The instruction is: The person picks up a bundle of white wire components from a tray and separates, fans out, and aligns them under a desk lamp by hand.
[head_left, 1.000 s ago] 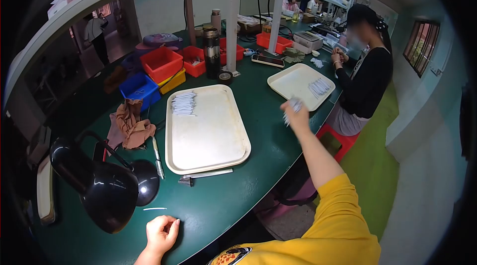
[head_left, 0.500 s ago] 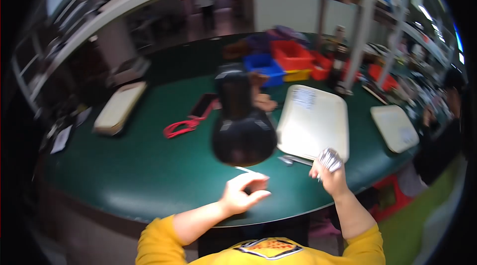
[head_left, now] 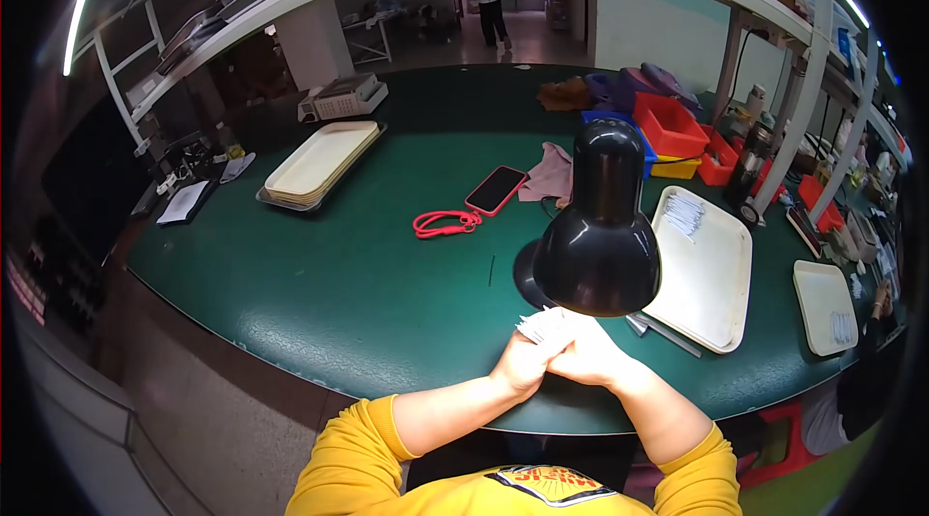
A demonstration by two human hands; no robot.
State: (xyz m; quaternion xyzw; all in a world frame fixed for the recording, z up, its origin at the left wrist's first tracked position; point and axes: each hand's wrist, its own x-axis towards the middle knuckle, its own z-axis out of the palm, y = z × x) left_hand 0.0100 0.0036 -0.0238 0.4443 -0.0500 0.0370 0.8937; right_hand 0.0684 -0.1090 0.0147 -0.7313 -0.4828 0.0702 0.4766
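Observation:
Under the black desk lamp (head_left: 598,259), my left hand (head_left: 521,365) and my right hand (head_left: 592,349) are pressed together, both closed. A bundle of thin white sticks (head_left: 542,324) pokes out between them, its tips toward the upper left. The lower part of the bundle is hidden by my fingers, and glare washes out my right hand. Just right of the hands lies a grey metal strip (head_left: 670,335). Beyond it, a cream tray (head_left: 702,274) carries a small pile of similar thin white pieces (head_left: 684,215) at its far end.
A red phone (head_left: 496,191) with a red strap (head_left: 445,224) lies mid-table. Stacked cream trays (head_left: 324,163) stand at left. Red bins (head_left: 670,125) and a dark flask (head_left: 749,167) are near the shelf post. Another tray (head_left: 821,298) sits right, by a co-worker's arm (head_left: 881,303).
My hands were apart, the right one holding the bundle near the tray. They have come together under the lamp with the bundle between them. The view has turned right to left across the table.

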